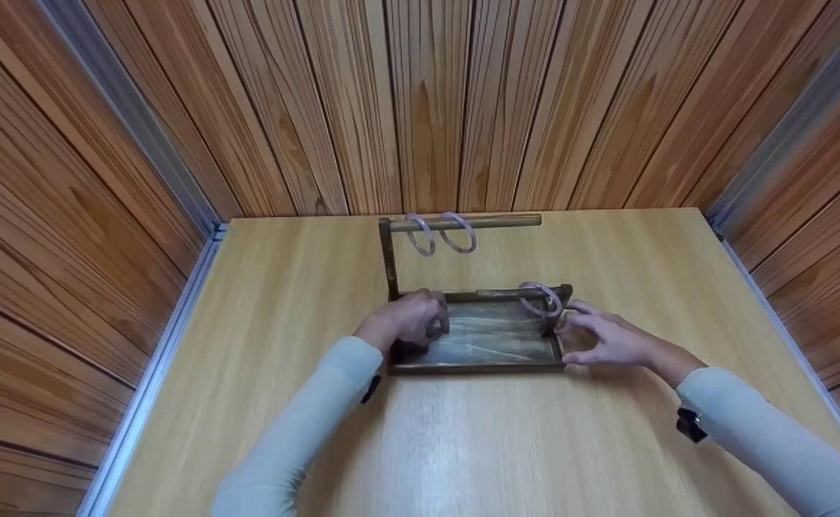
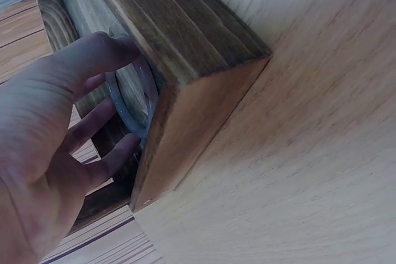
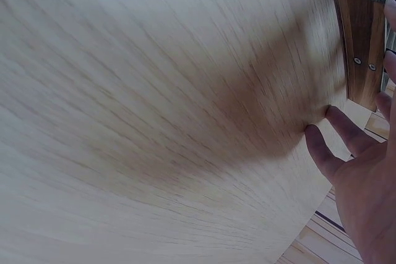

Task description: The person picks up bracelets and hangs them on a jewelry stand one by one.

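A dark wooden stand has a shallow tray point(image 1: 499, 341), a left post and an upper bar point(image 1: 510, 221). My left hand point(image 1: 413, 316) reaches into the tray's left end. In the left wrist view its thumb and fingers pinch a translucent bangle point(image 2: 126, 117), which the hand mostly hides in the head view. At the tray's right end is my right hand point(image 1: 607, 341), thumb by the front corner and fingers spread behind. Two of its fingertips point(image 3: 317, 140) rest on the tabletop in the right wrist view. Another bangle point(image 1: 558, 301) hangs on the tray's back rail.
Two pale purple bangles, one farther left point(image 1: 431, 244) and one farther right point(image 1: 472, 240), hang from the upper bar, whose right end is free. The stand sits on a light wooden table point(image 1: 463, 438). Wood-plank walls point(image 1: 427, 108) with metal corner rails enclose the back and sides.
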A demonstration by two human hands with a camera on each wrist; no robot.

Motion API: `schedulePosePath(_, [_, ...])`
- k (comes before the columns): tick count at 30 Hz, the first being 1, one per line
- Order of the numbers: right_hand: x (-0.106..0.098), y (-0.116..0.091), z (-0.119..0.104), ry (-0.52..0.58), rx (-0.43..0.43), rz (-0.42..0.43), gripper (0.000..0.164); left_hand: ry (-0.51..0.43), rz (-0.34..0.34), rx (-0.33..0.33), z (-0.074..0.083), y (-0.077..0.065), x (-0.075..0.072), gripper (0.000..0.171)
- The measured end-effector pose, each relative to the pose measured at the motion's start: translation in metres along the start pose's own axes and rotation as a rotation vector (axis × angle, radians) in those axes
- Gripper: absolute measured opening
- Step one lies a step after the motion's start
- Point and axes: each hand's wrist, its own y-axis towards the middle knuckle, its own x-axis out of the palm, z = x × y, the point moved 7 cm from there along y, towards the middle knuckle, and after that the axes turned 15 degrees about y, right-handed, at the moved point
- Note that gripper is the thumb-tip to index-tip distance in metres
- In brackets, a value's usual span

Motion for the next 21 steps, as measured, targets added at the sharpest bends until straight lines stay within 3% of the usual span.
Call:
schedulePosePath(6, [-0.0005,-0.0008,0.0007,-0.006,0.017,0.001,0.083,0.041,0.001,0.009,0.0031,0.0003,-0.0004,0.034])
schedulePosePath(11, [-0.0005,0.0002,0.0004,-0.005,0.001,0.004,0.076,0.033,-0.007,-0.013,0.0030,-0.0013,0.0008,0.030])
schedulePosePath(15, [0.0004,0.0004,-0.0002,-0.005,-0.016,0.005,0.066,-0.002,0.025,-0.001,0.0028,-0.0012,0.0004,0.026])
schedulePosePath(21, [0.0007,-0.0003,-0.0008,0.003,0.002,0.003,0.076,0.012,0.019,-0.014,0.0018,-0.0005,0.0005,0.029])
